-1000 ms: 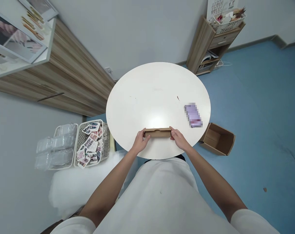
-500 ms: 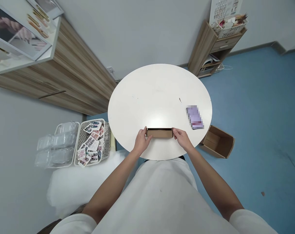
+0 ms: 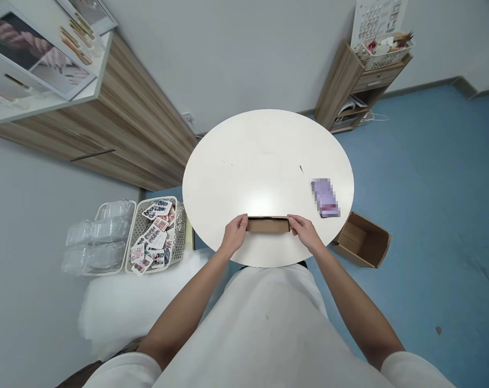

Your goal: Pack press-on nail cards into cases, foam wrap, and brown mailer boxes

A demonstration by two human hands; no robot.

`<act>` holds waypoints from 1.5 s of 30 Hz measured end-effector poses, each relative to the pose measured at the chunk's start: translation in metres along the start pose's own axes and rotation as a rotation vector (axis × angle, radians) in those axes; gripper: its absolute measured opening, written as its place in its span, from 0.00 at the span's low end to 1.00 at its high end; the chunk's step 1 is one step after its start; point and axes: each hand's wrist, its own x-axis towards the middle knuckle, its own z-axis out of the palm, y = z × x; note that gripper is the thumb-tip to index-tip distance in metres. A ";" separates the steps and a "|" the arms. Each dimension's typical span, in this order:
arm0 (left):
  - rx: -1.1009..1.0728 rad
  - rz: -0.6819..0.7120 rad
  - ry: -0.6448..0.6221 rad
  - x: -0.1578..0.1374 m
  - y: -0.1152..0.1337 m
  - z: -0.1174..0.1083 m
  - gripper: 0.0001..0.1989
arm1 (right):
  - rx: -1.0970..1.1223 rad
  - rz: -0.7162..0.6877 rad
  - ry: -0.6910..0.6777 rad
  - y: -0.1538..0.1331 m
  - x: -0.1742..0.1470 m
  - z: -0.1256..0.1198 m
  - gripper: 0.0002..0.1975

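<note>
Cardboard box (image 3: 267, 225), below frame ctr, gripped at ends by L hand (image 3: 235, 233), R hand (image 3: 304, 230); prob. light, crushable; best held by corners.

- pale grey wall (image 3: 260, 59), socket (image 3: 187, 117) down low
- blue floor (image 3: 430, 215)
- rounded white bench (image 3: 268, 151), bit of glare (image 3: 264, 196)
- big wood-grain cabinet (image 3: 143, 124) on the left
- little shelf unit (image 3: 359, 83) at the back

Table (image 3: 264, 140): purple item (image 3: 325, 198), pixelated, right side. Open carton (image 3: 363, 240) on floor (image 3: 430, 188), right. Left, basket (image 3: 179, 231) of cards (image 3: 155, 237); beside it, tub (image 3: 110, 272) of clear packs (image 3: 107, 231). Wood cabinet (image 3: 139, 102) upper left. Shelf unit (image 3: 336, 83) upper right, crate (image 3: 390, 58) on top.
</note>
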 end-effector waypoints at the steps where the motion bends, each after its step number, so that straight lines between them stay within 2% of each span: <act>1: -0.027 -0.025 -0.006 0.001 0.000 -0.001 0.22 | 0.014 0.010 -0.007 0.001 0.000 -0.001 0.24; 8: -0.164 -0.109 -0.039 0.005 -0.001 -0.003 0.20 | 0.099 0.072 -0.044 0.000 -0.003 0.000 0.21; 14: -0.121 -0.097 -0.084 0.006 -0.004 -0.007 0.21 | 0.134 0.097 -0.034 -0.001 -0.007 0.003 0.20; 16: -0.064 -0.054 -0.118 0.007 -0.005 -0.010 0.21 | 0.140 0.101 -0.034 0.000 -0.006 0.003 0.20; 22: 0.176 0.195 -0.171 0.010 -0.011 -0.018 0.19 | 0.104 0.082 -0.041 -0.002 -0.008 0.004 0.21; 27: 0.277 0.282 -0.164 0.008 -0.013 -0.021 0.19 | 0.056 0.083 -0.035 -0.002 -0.011 0.005 0.20; 30: 0.181 0.208 -0.173 0.005 -0.011 -0.022 0.20 | 0.045 0.068 -0.029 0.000 -0.011 0.005 0.20; 35: -0.161 -0.101 -0.210 0.005 -0.008 -0.024 0.24 | 0.052 0.111 -0.041 0.004 -0.009 0.005 0.21; 38: -0.241 -0.237 -0.260 0.005 -0.010 -0.020 0.26 | -0.011 0.122 -0.039 0.005 -0.008 0.007 0.22; 41: -0.268 -0.268 -0.300 0.003 -0.016 -0.014 0.25 | -0.064 0.122 -0.028 0.006 -0.010 0.010 0.22; 45: -0.255 -0.177 -0.268 -0.003 -0.028 -0.003 0.26 | -0.086 0.091 0.013 0.013 -0.014 0.016 0.23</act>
